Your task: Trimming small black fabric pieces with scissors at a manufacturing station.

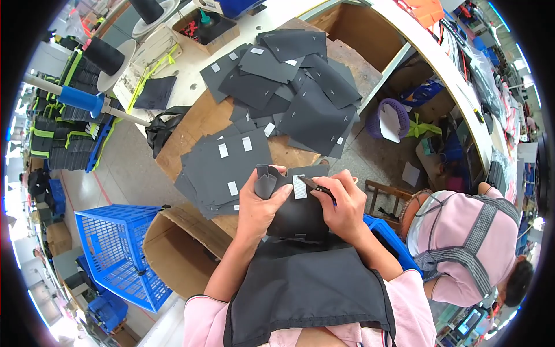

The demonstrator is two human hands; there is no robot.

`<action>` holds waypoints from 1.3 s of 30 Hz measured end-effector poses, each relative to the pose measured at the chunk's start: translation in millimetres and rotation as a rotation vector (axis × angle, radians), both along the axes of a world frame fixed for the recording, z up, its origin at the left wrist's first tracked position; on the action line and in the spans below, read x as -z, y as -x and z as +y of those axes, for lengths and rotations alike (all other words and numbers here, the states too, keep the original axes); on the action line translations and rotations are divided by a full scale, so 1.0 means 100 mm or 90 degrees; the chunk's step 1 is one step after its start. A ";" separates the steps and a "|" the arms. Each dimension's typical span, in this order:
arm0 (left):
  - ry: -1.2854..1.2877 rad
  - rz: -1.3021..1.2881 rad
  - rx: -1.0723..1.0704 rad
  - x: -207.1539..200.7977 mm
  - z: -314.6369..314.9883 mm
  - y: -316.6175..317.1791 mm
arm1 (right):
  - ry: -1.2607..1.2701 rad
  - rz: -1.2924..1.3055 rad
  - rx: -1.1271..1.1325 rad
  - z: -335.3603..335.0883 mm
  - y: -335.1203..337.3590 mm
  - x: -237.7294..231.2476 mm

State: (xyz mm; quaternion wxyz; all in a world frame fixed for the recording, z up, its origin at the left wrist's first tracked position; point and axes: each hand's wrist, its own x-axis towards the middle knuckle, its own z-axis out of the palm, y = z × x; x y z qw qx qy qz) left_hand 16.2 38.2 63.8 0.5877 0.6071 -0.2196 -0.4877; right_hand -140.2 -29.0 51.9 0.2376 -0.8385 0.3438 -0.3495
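Close in front of me I hold up a dark grey fabric piece (298, 217) bearing a white label (299, 187). My left hand (261, 199) grips its left side, where the cloth is bunched and curled between thumb and fingers. In my right hand (342, 202) are small dark thread snips (315, 185), their tips touching or very near the label's upper edge. A neat stack of grey pieces with white labels (225, 162) lies just beyond my left hand. Farther off, a loose heap of similar pieces (318, 110) spreads over the wooden board (202, 124).
A cardboard box (167, 248) and a blue plastic crate (110, 254) stand at my left. Black thread cones (104, 55) sit at the far left. Another person in a pink shirt (468, 243) works at the right, near a purple basket (381, 118).
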 end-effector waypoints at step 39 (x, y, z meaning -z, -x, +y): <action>0.177 -0.736 0.113 -0.14 -0.11 -0.19 | -0.601 -0.167 -0.118 -0.46 -0.05 0.03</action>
